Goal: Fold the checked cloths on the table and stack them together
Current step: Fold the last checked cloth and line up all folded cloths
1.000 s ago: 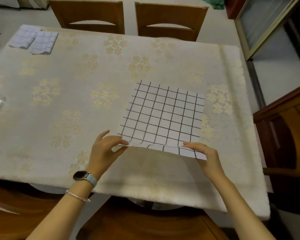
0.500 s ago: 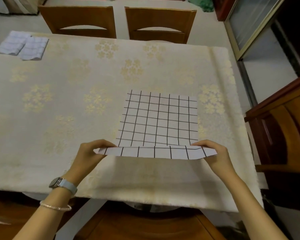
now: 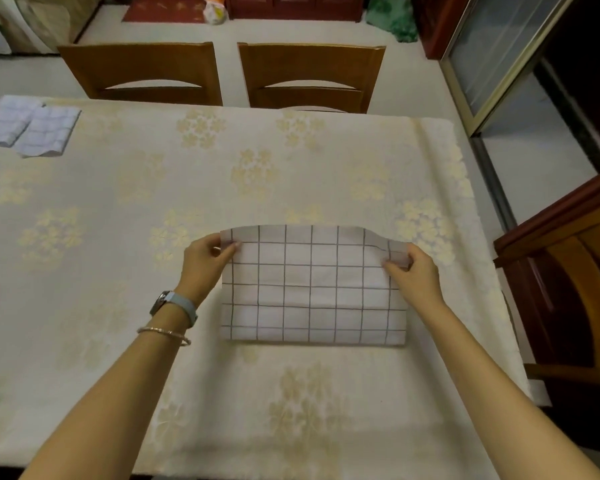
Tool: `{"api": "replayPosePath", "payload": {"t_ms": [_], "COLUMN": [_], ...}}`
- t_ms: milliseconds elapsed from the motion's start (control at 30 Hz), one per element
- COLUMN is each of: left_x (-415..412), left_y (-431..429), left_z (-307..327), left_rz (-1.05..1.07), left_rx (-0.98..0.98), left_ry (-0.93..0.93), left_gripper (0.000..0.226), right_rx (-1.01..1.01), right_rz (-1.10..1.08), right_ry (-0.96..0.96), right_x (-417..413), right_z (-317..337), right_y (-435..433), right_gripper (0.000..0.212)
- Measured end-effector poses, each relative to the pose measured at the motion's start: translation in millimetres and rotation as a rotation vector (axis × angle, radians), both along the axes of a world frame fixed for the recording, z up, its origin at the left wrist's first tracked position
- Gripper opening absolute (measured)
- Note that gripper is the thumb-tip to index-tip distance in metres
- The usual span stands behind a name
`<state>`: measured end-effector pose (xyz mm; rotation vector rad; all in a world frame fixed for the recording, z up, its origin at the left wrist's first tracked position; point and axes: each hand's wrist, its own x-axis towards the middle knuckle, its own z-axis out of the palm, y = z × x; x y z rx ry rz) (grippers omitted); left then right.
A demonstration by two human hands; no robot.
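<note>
A white cloth with a dark grid (image 3: 312, 289) lies doubled over on the table (image 3: 118, 271), right of centre, its fold along the near side. My left hand (image 3: 205, 265) pinches its far left corner. My right hand (image 3: 414, 271) pinches its far right corner, which droops a little. Both corners are held slightly above the lower layer. Two folded checked cloths (image 3: 28, 128) lie side by side at the table's far left corner.
The table wears a cream cloth with pale gold flowers. Two wooden chairs (image 3: 219, 74) stand at the far side. Another wooden chair (image 3: 568, 289) stands close at the right edge. A glass door is at the upper right.
Both hands have carried the cloth's near edge up and away over the rest, so the cloth is now doubled. The view has tilted, showing more of the far chairs.
</note>
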<state>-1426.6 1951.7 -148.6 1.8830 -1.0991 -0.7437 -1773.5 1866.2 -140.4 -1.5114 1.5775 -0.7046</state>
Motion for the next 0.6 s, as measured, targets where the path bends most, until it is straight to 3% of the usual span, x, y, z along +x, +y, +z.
{"api": "replayPosePath", "payload": {"t_ms": [133, 600], "left_x": [0, -13], "left_y": [-13, -25], "left_z": [-32, -61], "left_rz": [0.019, 0.249], "left_rx": [0.103, 0.263], "left_ry": [-0.11, -0.212], "left_gripper": [0.014, 0.02], "right_rx": [0.099, 0.125], "right_rz": [-0.083, -0.163], "right_ry": [0.082, 0.142], "right_x": [8, 13], "right_z": [-20, -55], "right_y": [-12, -15], "right_gripper": [0.041, 0.042]}}
